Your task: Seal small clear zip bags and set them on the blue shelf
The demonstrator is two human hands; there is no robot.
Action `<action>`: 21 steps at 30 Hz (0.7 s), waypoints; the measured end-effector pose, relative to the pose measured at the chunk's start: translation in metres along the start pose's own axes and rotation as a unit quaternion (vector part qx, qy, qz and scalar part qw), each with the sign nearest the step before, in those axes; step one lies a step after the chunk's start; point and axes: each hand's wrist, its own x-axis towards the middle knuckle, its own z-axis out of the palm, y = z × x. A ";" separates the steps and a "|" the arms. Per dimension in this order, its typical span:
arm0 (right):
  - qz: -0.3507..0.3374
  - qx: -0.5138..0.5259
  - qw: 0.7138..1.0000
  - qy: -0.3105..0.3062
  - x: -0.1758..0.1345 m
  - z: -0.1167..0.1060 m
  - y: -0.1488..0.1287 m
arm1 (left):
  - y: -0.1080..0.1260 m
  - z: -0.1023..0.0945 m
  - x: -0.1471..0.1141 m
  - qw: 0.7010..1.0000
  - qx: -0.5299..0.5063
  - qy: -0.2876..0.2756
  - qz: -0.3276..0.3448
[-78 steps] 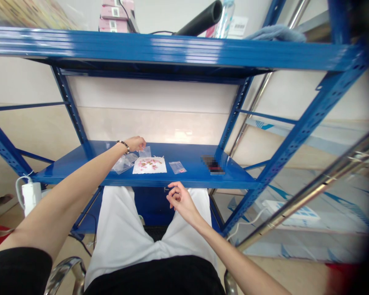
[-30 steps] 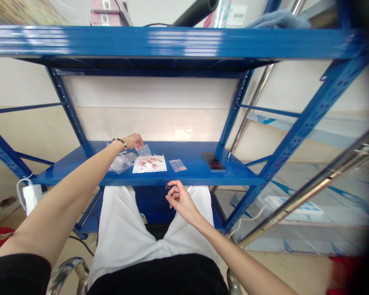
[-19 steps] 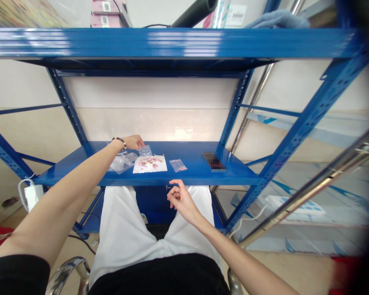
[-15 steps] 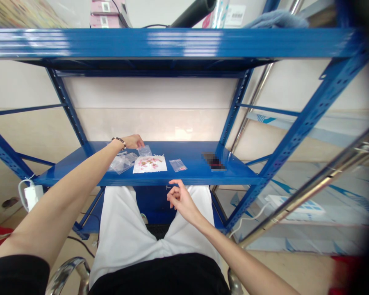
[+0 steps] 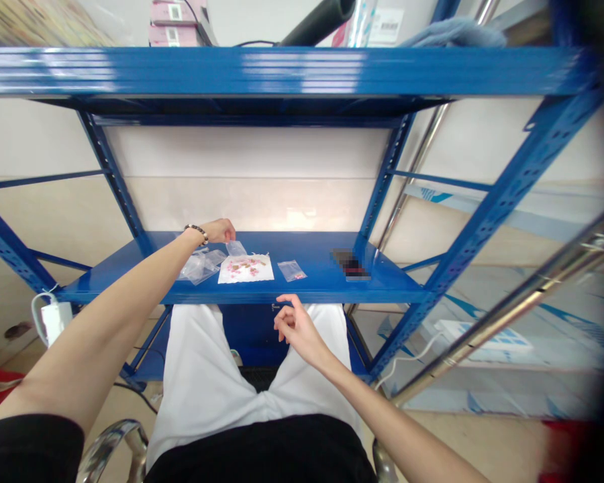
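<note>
My left hand [image 5: 223, 231] reaches over the blue shelf, fingers closed at the upper edge of a small clear plastic bag [image 5: 235, 249]. The bag's lower end meets the back edge of a white sheet [image 5: 226, 276], on which small pink and brownish pieces [image 5: 248, 266] are scattered. Below the wrist lies a loose pile of clear plastic bags [image 5: 199, 267], partly hidden by my forearm. A separate zip bag [image 5: 292, 271] with a few small red pieces rests to the right of the sheet. Above my lap, in front of the shelf edge, hovers my right hand [image 5: 296, 327], fingers loosely bent and apart, holding nothing.
A dark, pixelated flat object [image 5: 351, 264] lies on the right of the blue shelf [image 5: 317, 249]. Overhead, an upper beam [image 5: 201, 70] carries pink boxes [image 5: 174, 23], a black tube [image 5: 317, 21] and a blue cloth [image 5: 456, 32]. A white power strip [image 5: 56, 320] hangs at left.
The plastic bag at my left hand has tipped slightly, its top edge shifting left. My left hand has barely moved; my right hand stays where it was.
</note>
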 end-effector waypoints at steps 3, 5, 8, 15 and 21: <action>-0.001 0.000 1.000 0.000 0.000 0.000 0.000 | -0.002 0.002 0.002 1.000 0.004 0.010 0.000; 0.002 -0.004 1.000 -0.002 0.000 -0.001 0.000 | -0.003 0.004 0.002 1.000 0.006 0.015 0.000; 0.004 -0.006 1.000 -0.005 0.001 -0.001 -0.001 | -0.005 0.005 0.002 1.000 0.011 0.022 -0.001; 0.000 -0.014 1.000 -0.007 -0.003 0.000 0.000 | -0.003 0.001 -0.005 0.999 0.015 0.032 0.000; -0.102 -0.123 0.987 0.033 0.043 -0.009 -0.010 | -0.008 -0.003 -0.008 0.998 0.007 0.053 0.014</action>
